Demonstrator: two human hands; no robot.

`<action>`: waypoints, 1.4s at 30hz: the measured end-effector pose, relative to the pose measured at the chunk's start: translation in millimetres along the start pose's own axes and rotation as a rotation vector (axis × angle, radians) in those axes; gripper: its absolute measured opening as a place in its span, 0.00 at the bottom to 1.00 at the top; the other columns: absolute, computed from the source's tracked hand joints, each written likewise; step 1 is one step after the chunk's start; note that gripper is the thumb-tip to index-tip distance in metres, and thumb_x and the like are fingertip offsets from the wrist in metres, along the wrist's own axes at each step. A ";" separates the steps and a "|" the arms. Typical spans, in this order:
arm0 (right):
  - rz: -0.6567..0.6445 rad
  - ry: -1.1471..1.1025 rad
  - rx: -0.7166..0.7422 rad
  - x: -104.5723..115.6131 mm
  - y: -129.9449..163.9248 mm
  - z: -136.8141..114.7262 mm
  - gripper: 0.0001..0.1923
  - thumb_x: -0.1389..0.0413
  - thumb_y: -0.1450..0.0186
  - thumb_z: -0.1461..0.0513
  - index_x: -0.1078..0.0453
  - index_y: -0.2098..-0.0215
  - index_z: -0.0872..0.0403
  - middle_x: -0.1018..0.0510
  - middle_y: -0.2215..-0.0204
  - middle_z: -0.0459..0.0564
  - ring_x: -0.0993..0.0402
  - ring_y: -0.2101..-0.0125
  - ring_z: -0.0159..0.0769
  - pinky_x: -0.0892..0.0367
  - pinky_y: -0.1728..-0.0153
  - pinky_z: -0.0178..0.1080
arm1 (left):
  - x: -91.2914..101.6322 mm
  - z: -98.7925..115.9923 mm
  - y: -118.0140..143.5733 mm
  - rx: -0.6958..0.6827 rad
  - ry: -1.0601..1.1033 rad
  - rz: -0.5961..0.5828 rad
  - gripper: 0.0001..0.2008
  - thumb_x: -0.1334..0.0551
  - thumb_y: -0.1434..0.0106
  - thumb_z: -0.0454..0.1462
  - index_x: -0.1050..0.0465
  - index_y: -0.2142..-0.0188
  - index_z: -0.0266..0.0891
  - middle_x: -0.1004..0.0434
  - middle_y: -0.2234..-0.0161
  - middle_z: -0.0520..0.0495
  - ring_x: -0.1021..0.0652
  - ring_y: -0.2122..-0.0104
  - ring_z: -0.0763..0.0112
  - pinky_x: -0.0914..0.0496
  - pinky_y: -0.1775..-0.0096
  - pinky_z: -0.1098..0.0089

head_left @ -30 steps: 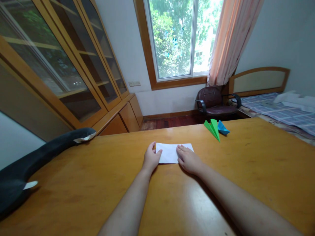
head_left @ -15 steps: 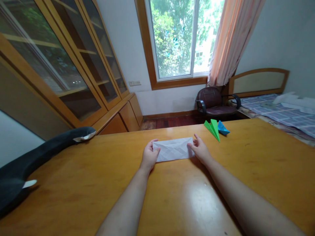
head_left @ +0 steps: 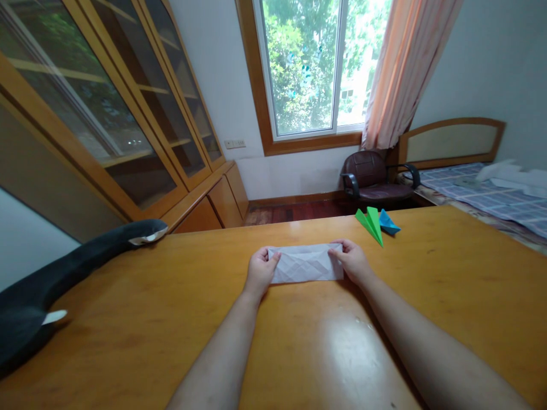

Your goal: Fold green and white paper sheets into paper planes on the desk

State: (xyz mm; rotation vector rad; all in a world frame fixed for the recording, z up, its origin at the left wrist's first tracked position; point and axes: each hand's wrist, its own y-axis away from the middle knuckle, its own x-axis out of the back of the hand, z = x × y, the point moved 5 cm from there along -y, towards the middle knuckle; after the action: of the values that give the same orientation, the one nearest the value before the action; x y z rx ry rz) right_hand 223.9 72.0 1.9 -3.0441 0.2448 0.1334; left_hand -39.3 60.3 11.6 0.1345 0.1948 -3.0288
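Note:
A pale, creased sheet of paper (head_left: 305,265), folded into a long strip, is stretched between my two hands above the wooden table. My left hand (head_left: 260,272) pinches its left end, thumb on the near face and fingers behind. At the right end my right hand (head_left: 354,263) grips it the same way, thumb in front. Fold lines cross the middle of the strip. The fingertips behind the paper are hidden.
On the wooden table (head_left: 179,319), a green paper plane (head_left: 371,223) and a blue folded paper boat (head_left: 388,223) lie beyond my right hand. A black-and-white plush toy (head_left: 77,259) stretches along the left. Past the far edge stands a maroon chair (head_left: 370,176).
My right hand's raised fingers have closed behind the paper's right end. The strip now looks flatter and more level, its right end slightly farther right and lower.

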 end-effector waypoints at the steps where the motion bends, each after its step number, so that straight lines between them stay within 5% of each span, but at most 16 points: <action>1: 0.001 0.009 0.006 0.3 -0.1 -0.3 0.19 0.35 0.56 0.55 0.28 0.69 0.55 0.22 0.76 0.47 0.27 0.76 0.35 0.32 0.73 0.36 | 0.2 0.2 -0.1 0.001 0.002 0.007 0.15 0.30 0.50 0.44 0.27 0.69 0.35 0.22 0.72 0.49 0.24 0.73 0.70 0.30 0.69 0.72; 10: 0.009 0.101 0.050 2.1 -0.9 -1.3 0.19 0.36 0.55 0.53 0.28 0.68 0.54 0.22 0.75 0.47 0.27 0.74 0.36 0.33 0.73 0.36 | -1.2 1.3 0.2 0.018 0.028 0.024 0.17 0.29 0.53 0.45 0.29 0.70 0.35 0.23 0.74 0.50 0.25 0.75 0.72 0.31 0.72 0.73; 18: 0.021 0.027 0.002 1.0 -0.6 1.3 0.19 0.36 0.56 0.56 0.29 0.66 0.55 0.22 0.74 0.46 0.27 0.73 0.35 0.32 0.71 0.36 | -5.4 2.8 2.1 0.055 0.103 -0.006 0.28 0.28 0.54 0.47 0.34 0.58 0.38 0.23 0.75 0.52 0.25 0.78 0.73 0.31 0.74 0.73; 42: 0.024 0.041 0.035 2.4 -1.3 1.8 0.18 0.37 0.57 0.58 0.29 0.67 0.54 0.29 0.79 0.40 0.36 0.78 0.29 0.40 0.76 0.32 | -4.7 0.0 2.1 0.041 0.076 -0.034 0.24 0.29 0.52 0.47 0.36 0.62 0.40 0.29 0.80 0.58 0.30 0.83 0.77 0.40 0.80 0.78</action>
State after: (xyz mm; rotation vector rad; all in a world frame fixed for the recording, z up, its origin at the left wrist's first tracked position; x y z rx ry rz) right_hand 226.3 73.1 0.0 -3.0124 0.2838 0.0673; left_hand -34.5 58.7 11.8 0.2519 0.1422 -3.0651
